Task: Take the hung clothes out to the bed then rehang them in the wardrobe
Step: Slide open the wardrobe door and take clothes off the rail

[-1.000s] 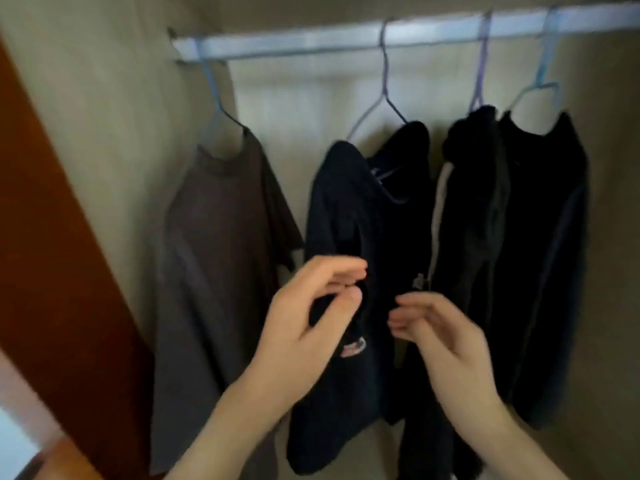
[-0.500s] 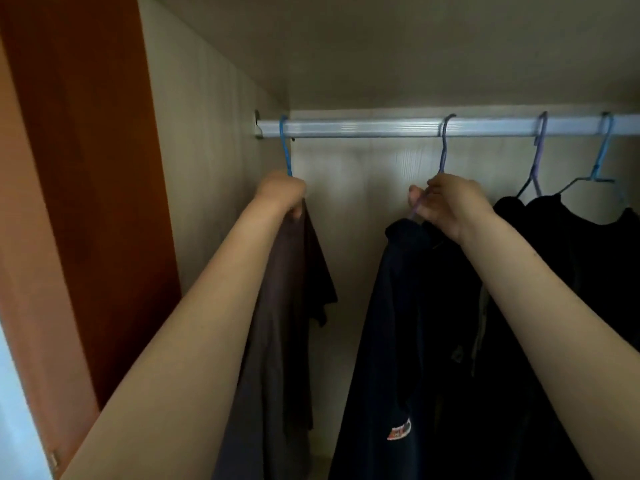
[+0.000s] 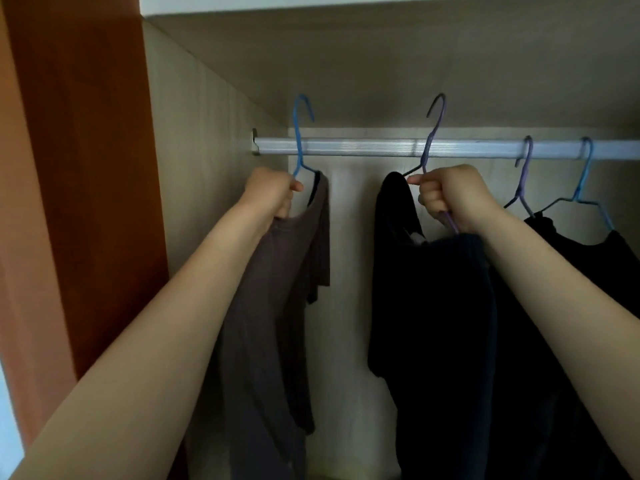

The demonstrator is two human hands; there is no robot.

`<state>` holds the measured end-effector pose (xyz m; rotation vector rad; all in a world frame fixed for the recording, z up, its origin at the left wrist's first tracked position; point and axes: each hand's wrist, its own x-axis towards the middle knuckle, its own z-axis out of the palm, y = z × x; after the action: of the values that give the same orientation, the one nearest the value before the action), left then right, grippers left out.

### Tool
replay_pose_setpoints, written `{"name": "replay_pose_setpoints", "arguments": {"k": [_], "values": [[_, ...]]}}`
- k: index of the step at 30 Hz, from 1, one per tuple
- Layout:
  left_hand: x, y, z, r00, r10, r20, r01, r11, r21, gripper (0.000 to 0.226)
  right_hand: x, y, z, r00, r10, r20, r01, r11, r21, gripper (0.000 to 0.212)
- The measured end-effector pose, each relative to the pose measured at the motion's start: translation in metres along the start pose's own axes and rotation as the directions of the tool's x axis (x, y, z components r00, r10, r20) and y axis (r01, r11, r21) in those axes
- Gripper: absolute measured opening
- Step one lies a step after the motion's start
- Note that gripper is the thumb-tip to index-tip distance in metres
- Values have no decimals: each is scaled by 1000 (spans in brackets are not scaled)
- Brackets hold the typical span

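Blue hanger (image 3: 298,133), near the rail's (image 3: 346,147) left end, and purple hanger (image 3: 433,133), mid-rail, are now lifted off it. The left hand (image 3: 273,192) and right hand (image 3: 450,199) are clamped on them. Grey shirt (image 3: 270,306) and dark shirt (image 3: 433,306) look ready for the bed.

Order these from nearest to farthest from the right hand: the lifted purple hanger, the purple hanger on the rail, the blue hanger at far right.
1. Lifted purple hanger: gripped in the right hand.
2. Second purple hanger: hooked on the rail, just right of the hand.
3. Blue hanger: farthest right along the rail.
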<state>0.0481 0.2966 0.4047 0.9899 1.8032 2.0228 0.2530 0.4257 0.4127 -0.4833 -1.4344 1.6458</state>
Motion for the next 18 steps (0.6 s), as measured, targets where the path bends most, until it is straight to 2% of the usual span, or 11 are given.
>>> {"name": "replay_pose_setpoints", "arguments": {"k": [2, 4, 7, 11, 15, 18], "values": [[-26, -13, 1, 1000, 8, 28, -8, 1000, -6, 25, -21, 15, -2, 998, -58, 23, 60, 993, -101, 25], [-55, -34, -1, 999, 13, 41, -12, 1000, -21, 23, -43, 38, -6, 997, -44, 57, 51, 989, -142, 25], [-100, -76, -14, 998, -30, 61, 30, 1000, 1, 26, -77, 84, -18, 995, 47, 87, -35, 991, -129, 26], [-161, -150, -35, 978, -194, 74, 190, 980, 57, 32, -119, 160, -35, 970, 229, 80, -215, 965, -153, 28], [-226, -226, -58, 892, -431, 139, 425, 902, 72, 29, -167, 242, -54, 908, 417, 47, -396, 890, -227, 29], [-277, -267, -73, 804, -571, 164, 566, 820, 79, 29, -211, 296, -72, 815, 578, 51, -549, 797, -252, 29]]}}
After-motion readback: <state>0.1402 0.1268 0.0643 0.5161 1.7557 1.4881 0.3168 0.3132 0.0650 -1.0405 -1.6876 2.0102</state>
